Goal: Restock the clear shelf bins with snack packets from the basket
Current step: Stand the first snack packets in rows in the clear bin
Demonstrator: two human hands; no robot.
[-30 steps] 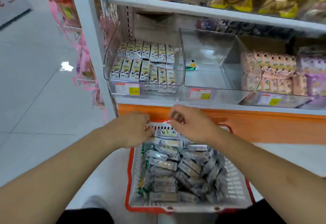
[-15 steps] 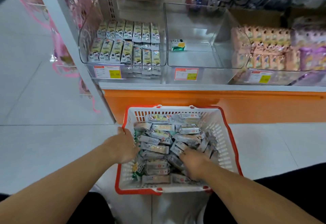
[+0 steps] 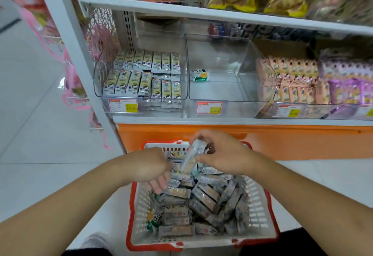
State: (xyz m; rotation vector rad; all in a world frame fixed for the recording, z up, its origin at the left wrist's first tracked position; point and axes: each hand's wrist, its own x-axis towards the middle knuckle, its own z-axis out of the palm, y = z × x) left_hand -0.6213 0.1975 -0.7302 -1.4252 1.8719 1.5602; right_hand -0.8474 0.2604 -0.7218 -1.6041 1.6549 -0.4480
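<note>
With the right hand [image 3: 220,154] pinching one grey foil snack packet [image 3: 192,155] above the red-rimmed white plastic basket [image 3: 260,211], and the left hand [image 3: 150,168] curled (contents indiscernible), lift clear, then seat it upright in the near-empty clear acrylic bin [image 3: 226,94].

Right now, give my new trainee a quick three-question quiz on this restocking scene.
1. True or false: the middle clear bin is packed full.
2. Which hand holds a snack packet above the basket? A) left hand B) right hand C) neither
3. Fill in: the middle bin holds a single ____ and yellow packet.

Key:
1. False; it holds only one packet.
2. B; the right hand pinches it, while the left hand reaches into the basket.
3. Green.
</note>
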